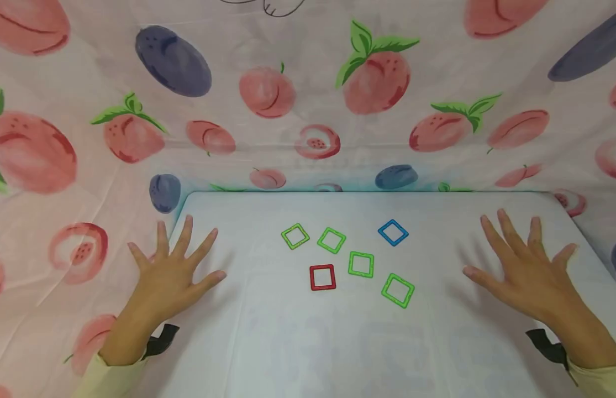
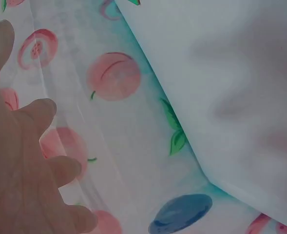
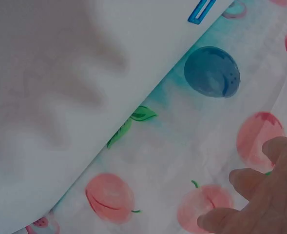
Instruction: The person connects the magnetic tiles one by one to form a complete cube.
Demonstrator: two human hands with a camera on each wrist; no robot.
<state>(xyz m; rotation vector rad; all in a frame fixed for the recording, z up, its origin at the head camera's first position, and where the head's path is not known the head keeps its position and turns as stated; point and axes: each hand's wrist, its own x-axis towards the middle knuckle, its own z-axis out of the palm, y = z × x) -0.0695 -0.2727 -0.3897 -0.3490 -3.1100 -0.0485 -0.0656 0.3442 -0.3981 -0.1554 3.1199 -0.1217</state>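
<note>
Several square plastic frames lie flat and apart from each other on the white table. In the head view, a red square frame (image 1: 311,277) is nearest the front, and a blue square frame (image 1: 385,239) sits at the back right. Green square frames (image 1: 351,264) are spread between and around them. My left hand (image 1: 166,282), fingers spread and straight, is over the table's left edge, holding nothing. Likewise spread and bare, my right hand (image 1: 531,276) is over the right side. In the right wrist view, part of the blue frame (image 3: 196,20) shows at the top.
A white table (image 1: 308,348) spans the lower middle of the head view. Behind it and to its sides hangs a pale cloth (image 1: 228,50) printed with peaches and blue fruit. Black straps (image 1: 161,340) circle the wrists below light sleeves (image 1: 109,378).
</note>
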